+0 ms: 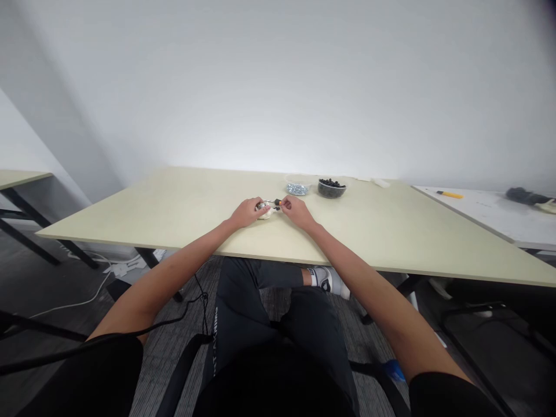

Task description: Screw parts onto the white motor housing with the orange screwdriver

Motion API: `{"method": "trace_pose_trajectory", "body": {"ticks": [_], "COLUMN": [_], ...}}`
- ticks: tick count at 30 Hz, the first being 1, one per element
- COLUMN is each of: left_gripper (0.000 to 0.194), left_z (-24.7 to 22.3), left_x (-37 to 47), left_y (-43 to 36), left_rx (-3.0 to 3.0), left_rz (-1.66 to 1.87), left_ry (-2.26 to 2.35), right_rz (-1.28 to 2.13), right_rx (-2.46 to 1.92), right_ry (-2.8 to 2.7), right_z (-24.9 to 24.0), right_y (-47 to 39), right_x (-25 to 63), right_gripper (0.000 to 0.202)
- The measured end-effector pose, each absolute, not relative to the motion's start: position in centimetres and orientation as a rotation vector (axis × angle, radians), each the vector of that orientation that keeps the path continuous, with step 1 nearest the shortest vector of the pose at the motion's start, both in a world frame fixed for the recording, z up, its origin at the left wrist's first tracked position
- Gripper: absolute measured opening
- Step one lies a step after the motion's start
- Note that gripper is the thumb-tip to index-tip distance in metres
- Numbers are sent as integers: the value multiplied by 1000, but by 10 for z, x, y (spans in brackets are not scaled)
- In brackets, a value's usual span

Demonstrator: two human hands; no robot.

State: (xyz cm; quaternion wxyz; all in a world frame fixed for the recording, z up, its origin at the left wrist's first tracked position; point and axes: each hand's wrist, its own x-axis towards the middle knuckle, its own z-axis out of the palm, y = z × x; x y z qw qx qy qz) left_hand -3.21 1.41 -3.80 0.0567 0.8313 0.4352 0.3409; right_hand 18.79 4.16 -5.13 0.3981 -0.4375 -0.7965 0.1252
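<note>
My left hand (248, 212) is closed around a small whitish piece (266, 213) just above the near part of the table; its kind is too small to make out. My right hand (296, 209) grips the black and orange handle of a screwdriver (278, 202). Its thin metal shaft points left and reaches the whitish piece. A small black bit (277, 208) shows between the two hands, just below the handle. My fingers hide part of both held things.
Behind my hands stand a clear tub of small silvery pieces (297, 189) and a clear bowl of black pieces (332, 189). White scraps (380, 182) lie at the back edge. On the white table to the right is a yellow-handled tool (450, 194). A black cable (174, 319) hangs across my left arm.
</note>
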Motion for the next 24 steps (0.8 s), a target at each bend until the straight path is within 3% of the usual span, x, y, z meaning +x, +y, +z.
{"method": "trace_pose_trajectory", "body": {"ticks": [24], "left_gripper": [51], "left_z": [-39], "left_x": [-33], "left_y": [16], "left_rx": [2505], "left_rz": [987], "left_ry": [1345], "right_rz": [425], "right_rx": [-1086], "right_ry": [-2054], "right_z": [-47], "right_y": [35], "right_x": [186], "right_gripper": [12]}}
